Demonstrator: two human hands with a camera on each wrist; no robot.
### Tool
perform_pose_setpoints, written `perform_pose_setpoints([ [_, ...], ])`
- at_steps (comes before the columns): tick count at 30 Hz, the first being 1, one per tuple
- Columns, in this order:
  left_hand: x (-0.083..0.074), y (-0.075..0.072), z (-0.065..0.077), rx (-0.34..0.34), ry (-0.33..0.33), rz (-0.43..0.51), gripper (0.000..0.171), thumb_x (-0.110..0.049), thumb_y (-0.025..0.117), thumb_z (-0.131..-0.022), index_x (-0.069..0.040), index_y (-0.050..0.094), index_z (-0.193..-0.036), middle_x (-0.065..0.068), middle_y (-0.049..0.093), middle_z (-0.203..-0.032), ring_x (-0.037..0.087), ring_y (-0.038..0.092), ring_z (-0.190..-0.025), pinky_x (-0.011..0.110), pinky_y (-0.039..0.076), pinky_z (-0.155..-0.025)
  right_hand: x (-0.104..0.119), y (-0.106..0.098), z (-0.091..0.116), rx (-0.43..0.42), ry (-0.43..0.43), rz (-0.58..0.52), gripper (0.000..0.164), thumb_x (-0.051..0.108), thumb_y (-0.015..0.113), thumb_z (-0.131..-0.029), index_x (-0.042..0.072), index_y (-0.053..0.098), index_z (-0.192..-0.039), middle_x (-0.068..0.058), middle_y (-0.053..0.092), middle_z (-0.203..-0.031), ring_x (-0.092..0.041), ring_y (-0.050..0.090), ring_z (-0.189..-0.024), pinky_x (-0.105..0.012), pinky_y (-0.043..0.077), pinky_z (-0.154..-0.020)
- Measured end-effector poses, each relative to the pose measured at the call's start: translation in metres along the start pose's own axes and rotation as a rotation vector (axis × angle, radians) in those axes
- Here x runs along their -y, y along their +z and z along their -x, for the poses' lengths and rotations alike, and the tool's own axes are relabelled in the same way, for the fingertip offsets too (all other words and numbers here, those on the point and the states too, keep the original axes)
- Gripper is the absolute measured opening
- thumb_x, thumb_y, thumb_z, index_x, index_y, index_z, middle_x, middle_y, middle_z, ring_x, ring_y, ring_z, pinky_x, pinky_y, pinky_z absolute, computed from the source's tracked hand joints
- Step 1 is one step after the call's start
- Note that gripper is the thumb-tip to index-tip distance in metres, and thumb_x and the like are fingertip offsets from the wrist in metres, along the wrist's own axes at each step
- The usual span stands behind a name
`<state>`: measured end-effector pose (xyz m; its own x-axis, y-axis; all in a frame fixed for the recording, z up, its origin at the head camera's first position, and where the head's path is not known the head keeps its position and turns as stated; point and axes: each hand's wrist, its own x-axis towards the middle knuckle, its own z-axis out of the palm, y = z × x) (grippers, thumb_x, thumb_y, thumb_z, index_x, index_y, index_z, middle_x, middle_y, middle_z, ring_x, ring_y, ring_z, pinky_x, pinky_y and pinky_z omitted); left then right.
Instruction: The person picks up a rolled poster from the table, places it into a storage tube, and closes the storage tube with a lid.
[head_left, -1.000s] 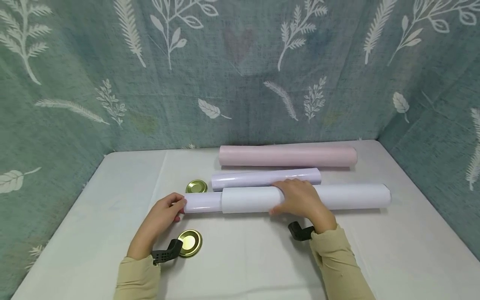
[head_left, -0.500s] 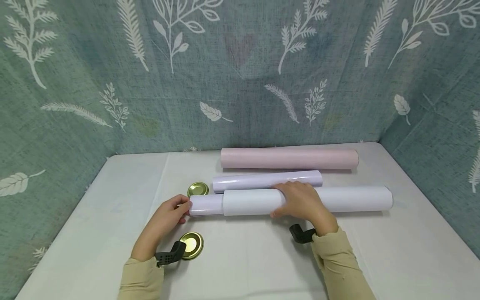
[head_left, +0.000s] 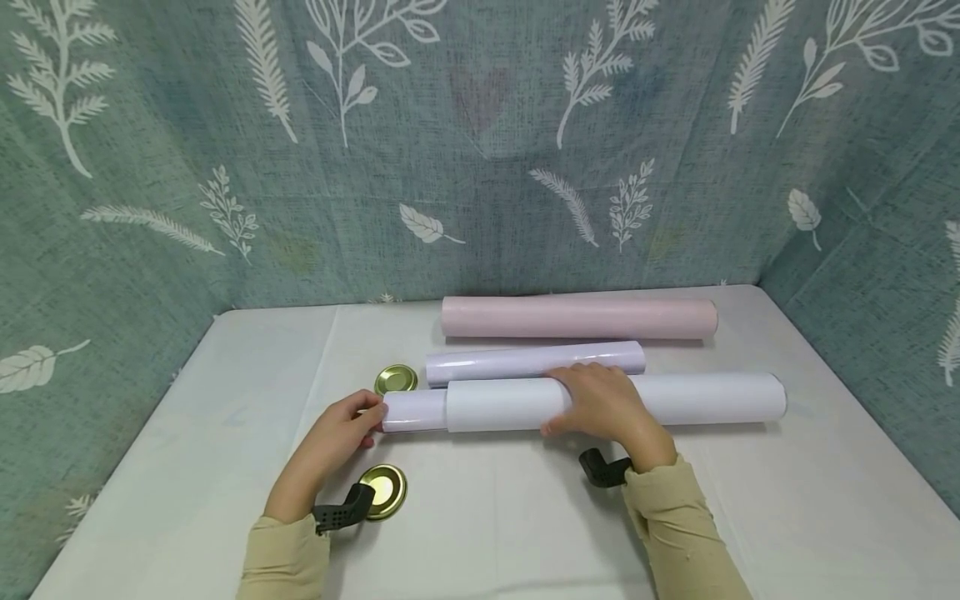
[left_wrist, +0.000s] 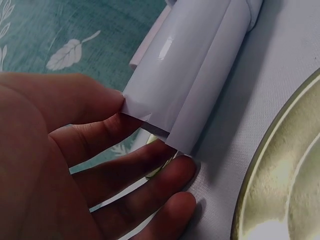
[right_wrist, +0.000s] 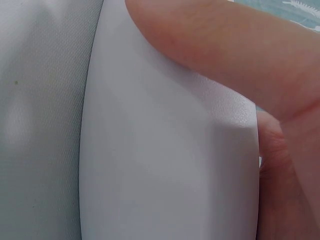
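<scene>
A thick white paper roll (head_left: 495,405) lies crosswise on the table, and a glossy pale-lilac paper roll (head_left: 416,412) sticks out of its left end. My left hand (head_left: 335,435) pinches the outer edge of that lilac roll. In the left wrist view the thumb (left_wrist: 95,100) lies on the edge's outside, while the lower fingers (left_wrist: 172,182) spread loosely below. My right hand (head_left: 600,404) grips the white roll from above near its middle, thumb on the near side. The right wrist view shows that thumb (right_wrist: 200,40) across the white surface (right_wrist: 155,165); the far fingertips are mostly hidden.
Behind the white roll lies a second glossy lilac roll (head_left: 525,362), and farther back a pink roll (head_left: 577,318). One gold lid (head_left: 396,377) lies beyond my left hand, another gold lid (head_left: 384,492) beside my left wrist. Patterned cloth (head_left: 480,167) encloses the table's back and sides.
My left hand has moved slightly right with the lilac roll, and less of that roll shows outside the white one. The right hand keeps its grip; the head view has shifted a little.
</scene>
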<state>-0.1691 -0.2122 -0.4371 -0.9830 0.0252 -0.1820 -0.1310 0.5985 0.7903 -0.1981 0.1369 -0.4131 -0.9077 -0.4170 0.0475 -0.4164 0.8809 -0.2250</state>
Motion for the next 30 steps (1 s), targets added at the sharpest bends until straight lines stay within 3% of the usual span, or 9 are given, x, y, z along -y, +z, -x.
perform_pose_setpoints([
  [16, -0.0018, 0.0019, 0.0027, -0.004, 0.030, 0.007, 0.025, -0.034, 0.051, -0.090, -0.010, 0.057, -0.097, 0.005, 0.055, -0.081, 0.020, 0.053, -0.066, 0.029, 0.039, -0.063, 0.0007, 0.0002, 0.0016, -0.021, -0.014, -0.005, 0.078, 0.059, 0.073, -0.055, 0.019, 0.055, -0.120, -0.003, 0.058, -0.113, -0.025, 0.051, -0.104, -0.047, 0.036, -0.084],
  [30, -0.0051, 0.0051, 0.0037, 0.034, 0.071, 0.028, 0.018, -0.027, 0.052, -0.090, -0.011, 0.057, -0.097, 0.006, 0.058, -0.082, 0.021, 0.054, -0.066, 0.029, 0.042, -0.064, 0.0018, -0.0004, 0.0017, -0.006, -0.006, -0.016, 0.079, 0.058, 0.073, -0.056, 0.020, 0.054, -0.122, -0.004, 0.056, -0.117, -0.027, 0.049, -0.109, -0.048, 0.034, -0.087],
])
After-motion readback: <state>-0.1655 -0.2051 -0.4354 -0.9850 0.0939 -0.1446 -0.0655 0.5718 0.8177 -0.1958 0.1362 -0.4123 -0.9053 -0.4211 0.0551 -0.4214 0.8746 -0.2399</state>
